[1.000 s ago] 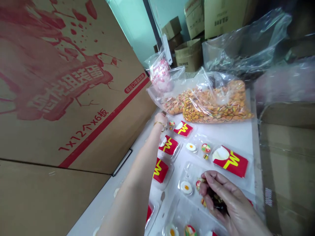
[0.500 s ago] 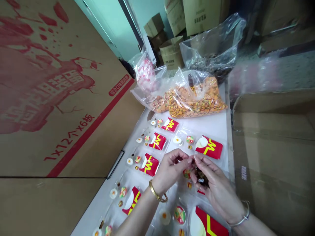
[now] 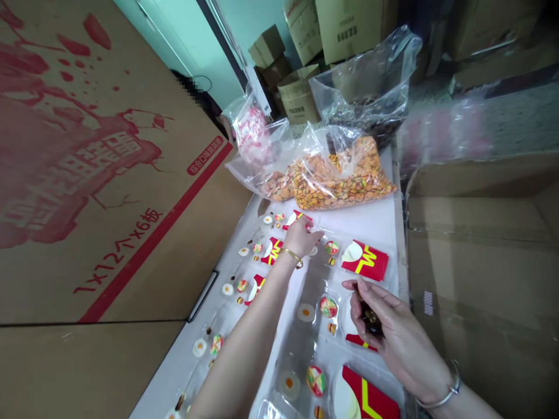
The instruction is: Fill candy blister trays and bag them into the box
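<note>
In my right hand (image 3: 393, 326) lies a small bunch of glossy dark brown pieces (image 3: 370, 319), cupped by curled fingers; their exact kind is unclear. My left hand (image 3: 302, 237) reaches over the far end of the clear plastic trays, fingers bent down; whatever it pinches is hidden. Beneath both hands are the clear trays (image 3: 283, 349). Their hollows hold red fries-box packets with a yellow mark (image 3: 367, 260), fried-egg candies (image 3: 306, 312), round pizza-like candies (image 3: 328, 306) and tiny burger candies (image 3: 332, 329). Dark brown pieces (image 3: 208, 330) sit in the left tray.
A bag of orange burger candies (image 3: 340, 183) stands at the table's far end, beside a pink-and-white bag (image 3: 253, 134) and a bag of dark pieces (image 3: 371, 110). A large printed carton (image 3: 109, 174) walls the left; an open carton (image 3: 471, 250) is at right.
My left hand has left my right hand and moved forward to the far tray end. My right hand has shifted slightly right and down, still holding the dark pieces.
</note>
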{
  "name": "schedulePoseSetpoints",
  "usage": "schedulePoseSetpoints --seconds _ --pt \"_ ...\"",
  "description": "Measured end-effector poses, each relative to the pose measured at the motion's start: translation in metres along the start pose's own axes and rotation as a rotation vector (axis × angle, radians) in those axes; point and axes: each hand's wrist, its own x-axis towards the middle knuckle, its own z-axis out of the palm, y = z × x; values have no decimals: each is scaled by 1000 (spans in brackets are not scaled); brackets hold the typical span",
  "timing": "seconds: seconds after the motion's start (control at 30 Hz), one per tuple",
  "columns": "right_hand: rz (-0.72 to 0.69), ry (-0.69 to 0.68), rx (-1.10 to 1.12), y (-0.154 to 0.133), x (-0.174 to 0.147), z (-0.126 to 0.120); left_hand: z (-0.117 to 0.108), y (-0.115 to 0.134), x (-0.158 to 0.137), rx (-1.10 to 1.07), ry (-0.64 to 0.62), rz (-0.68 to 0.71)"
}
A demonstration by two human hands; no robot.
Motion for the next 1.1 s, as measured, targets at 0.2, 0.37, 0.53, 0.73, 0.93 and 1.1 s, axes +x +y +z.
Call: schedulePoseSetpoints --seconds 0.2,0.37,0.53,0.73,0.93,1.1 --pt "5 -72 -24 -1 -3 3 -11 9 -4 89 122 48" --pt "-2 -97 2 -3 -10 7 -30 22 -85 -164 -13 268" --pt "57 -192 -6 13 -27 12 -15 14 -188 -391 -217 163" --pt "164 -183 -4 35 -47 8 -4 -8 -224 -332 -38 122" --pt "191 -47 209 35 -57 -2 -9 -22 -189 353 271 355" --pt "146 -36 153 35 -65 -9 0 -30 -172 703 139 324"
